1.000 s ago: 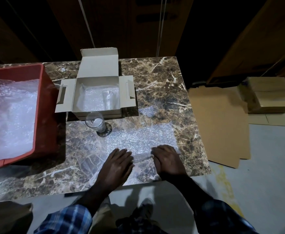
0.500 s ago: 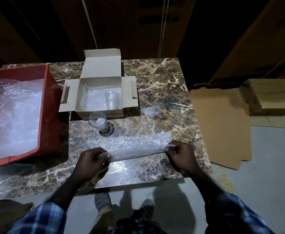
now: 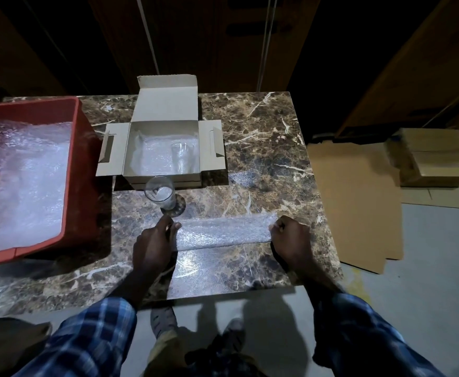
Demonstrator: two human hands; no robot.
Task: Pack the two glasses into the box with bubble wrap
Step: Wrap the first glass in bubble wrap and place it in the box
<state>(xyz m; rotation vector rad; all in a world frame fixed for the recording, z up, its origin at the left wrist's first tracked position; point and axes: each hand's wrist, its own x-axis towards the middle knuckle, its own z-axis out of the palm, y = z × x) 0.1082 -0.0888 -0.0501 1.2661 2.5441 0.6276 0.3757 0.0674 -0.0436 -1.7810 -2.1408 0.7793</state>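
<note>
The left hand (image 3: 152, 246) and right hand (image 3: 291, 240) are each pinching, with curled fingers, an end of a folded clear bubble wrap sheet (image 3: 223, 231) lying on the brown marble desk (image 3: 263, 148). One clear drinking glass (image 3: 161, 194) is standing upright just before the open grey cardboard box (image 3: 165, 110); another clear glass (image 3: 180, 157) is lying inside it on bubble wrap. No legible writing is showing anywhere.

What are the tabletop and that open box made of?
The tabletop looks like polished brown marble or a marble-look laminate: pale veins, glossy reflections. The open box looks like plain matte cardboard, with folded flaps and cut tabs.
</note>
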